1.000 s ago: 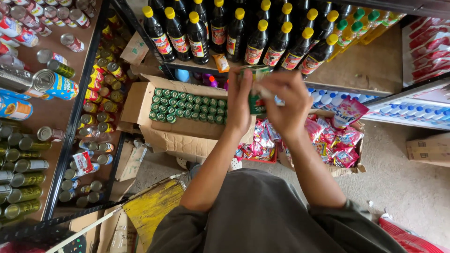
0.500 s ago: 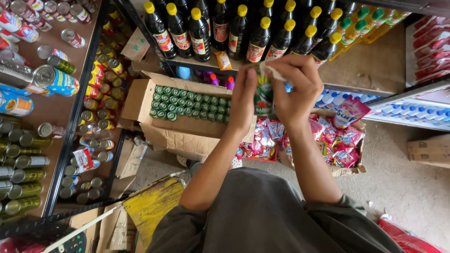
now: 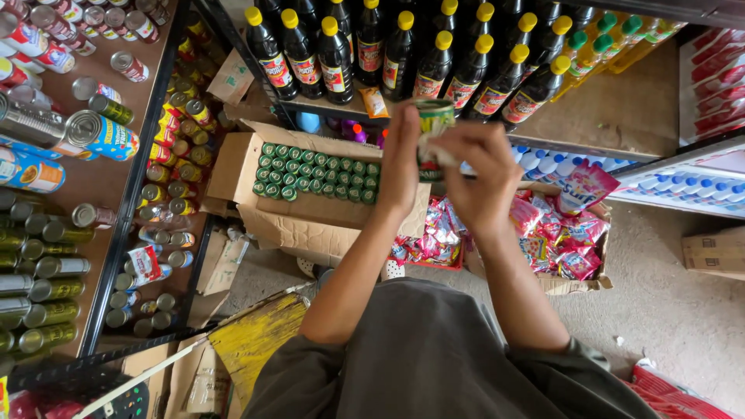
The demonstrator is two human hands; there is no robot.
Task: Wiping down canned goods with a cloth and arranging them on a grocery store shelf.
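Head view: dark bottles (image 3: 403,54) behind green can (image 3: 433,128).

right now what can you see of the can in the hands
The can is small and round, green with a pale band on its side and what looks like a metal rim. It is held up in front of the dark bottles, above the open box of green-topped cans. The left hand lies flat against its left side; the right hand fingers grip its lower part, hiding it.
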